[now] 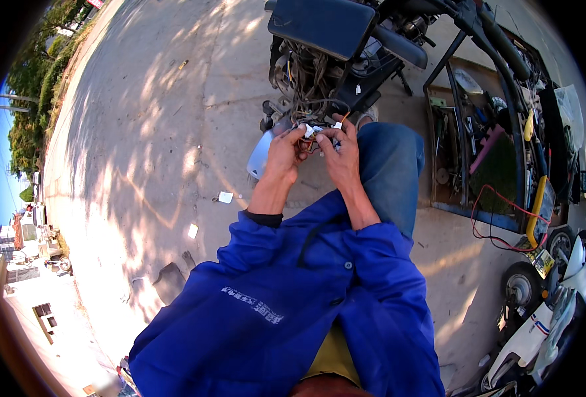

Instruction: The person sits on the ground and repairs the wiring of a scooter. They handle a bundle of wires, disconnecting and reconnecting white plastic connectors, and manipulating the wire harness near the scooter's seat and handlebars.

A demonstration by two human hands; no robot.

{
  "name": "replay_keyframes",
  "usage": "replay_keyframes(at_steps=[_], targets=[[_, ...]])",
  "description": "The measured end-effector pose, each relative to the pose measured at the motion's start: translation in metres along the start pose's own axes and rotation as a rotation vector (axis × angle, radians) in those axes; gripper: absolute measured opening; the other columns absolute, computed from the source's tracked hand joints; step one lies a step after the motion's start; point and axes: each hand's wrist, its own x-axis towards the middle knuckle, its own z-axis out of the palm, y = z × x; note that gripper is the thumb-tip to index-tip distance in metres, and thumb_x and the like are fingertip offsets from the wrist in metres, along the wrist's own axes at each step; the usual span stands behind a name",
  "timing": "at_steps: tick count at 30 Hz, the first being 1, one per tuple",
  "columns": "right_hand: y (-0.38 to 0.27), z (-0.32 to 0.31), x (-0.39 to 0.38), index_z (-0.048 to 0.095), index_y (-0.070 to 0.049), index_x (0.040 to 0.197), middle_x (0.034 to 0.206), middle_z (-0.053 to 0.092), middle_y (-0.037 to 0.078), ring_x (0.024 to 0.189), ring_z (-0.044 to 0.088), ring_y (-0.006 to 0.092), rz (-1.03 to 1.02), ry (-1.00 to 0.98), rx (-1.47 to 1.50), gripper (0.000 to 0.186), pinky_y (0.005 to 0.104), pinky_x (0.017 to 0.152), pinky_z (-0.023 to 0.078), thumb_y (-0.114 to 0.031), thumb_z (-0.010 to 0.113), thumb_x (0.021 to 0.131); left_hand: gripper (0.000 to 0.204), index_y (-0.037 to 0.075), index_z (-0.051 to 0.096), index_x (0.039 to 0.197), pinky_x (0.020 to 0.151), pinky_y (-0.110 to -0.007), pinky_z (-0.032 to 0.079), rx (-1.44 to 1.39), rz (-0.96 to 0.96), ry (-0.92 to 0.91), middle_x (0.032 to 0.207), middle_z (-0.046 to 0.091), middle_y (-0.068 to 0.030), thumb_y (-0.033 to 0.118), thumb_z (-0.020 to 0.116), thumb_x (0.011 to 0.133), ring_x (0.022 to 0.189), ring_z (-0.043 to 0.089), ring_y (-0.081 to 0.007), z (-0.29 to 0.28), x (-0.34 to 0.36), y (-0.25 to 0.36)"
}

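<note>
Head view: white connectors (309, 131) between 2 hands (283, 156).

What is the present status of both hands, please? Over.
Left hand, right hand: holding wired white connectors. Dark wiring bundle close beyond. No obstruction seen at fingertips.

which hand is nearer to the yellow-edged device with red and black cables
Right. The right hand is well to the left of the yellow-edged device; the left hand is farther left still, on the right hand's other side.
</note>
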Motion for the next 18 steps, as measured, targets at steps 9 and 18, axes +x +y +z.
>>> replay_keyframes(at_steps=[9,18], targets=[[0.007,0.004,0.003,0.068,0.008,0.104,0.144,0.049,0.015,0.112,0.061,0.0223,-0.015,0.004,-0.026,0.021,0.0320,0.088,0.054,-0.011,0.062,0.098,0.015,0.015,0.063,0.101,0.058,-0.026,0.038,-0.046,-0.099,-0.040,0.085,0.065,0.0025,0.029,0.058,0.103,0.070,0.055,-0.0109,-0.002,0.004,-0.002],[0.005,0.005,0.003,0.066,0.008,0.100,0.145,0.050,0.018,0.120,0.058,0.0308,0.069,-0.020,0.011,0.024,0.0383,0.099,0.049,-0.015,0.061,0.097,0.016,0.013,0.065,0.099,0.058,-0.027,0.040,-0.113,-0.131,-0.050,0.082,0.064,0.0024,0.028,0.060,0.102,0.070,0.056,-0.0108,-0.006,0.006,-0.002]])
